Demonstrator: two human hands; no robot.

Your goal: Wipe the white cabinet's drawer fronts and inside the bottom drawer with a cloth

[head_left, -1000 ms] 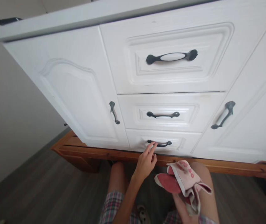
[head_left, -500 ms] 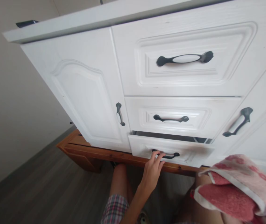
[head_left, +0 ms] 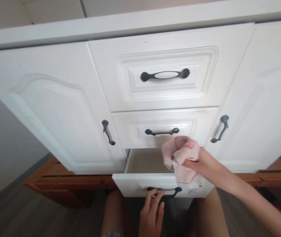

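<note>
A white cabinet with three drawers stands in front of me. Its bottom drawer (head_left: pixel 140 186) is pulled out, and the part of its inside that I can see is bare. My left hand (head_left: pixel 152 212) hooks its fingers on that drawer's dark handle (head_left: pixel 165 191). My right hand (head_left: pixel 201 163) grips a bunched pink cloth (head_left: pixel 181 158) over the right side of the drawer's opening. The cloth hangs down across the drawer's front edge. The middle drawer (head_left: pixel 164 128) and top drawer (head_left: pixel 165 77) are closed.
White cabinet doors with dark handles flank the drawers, the left door (head_left: pixel 54 112) and the right door (head_left: pixel 259 98). The cabinet sits on a brown wooden base (head_left: pixel 63 181) over a dark plank floor. My bare knees are below the drawer. A pale wall is at left.
The bottom drawer has been pulled from closed to well out by my left hand. My right hand has carried the pink cloth up from my lap to over the drawer's opening.
</note>
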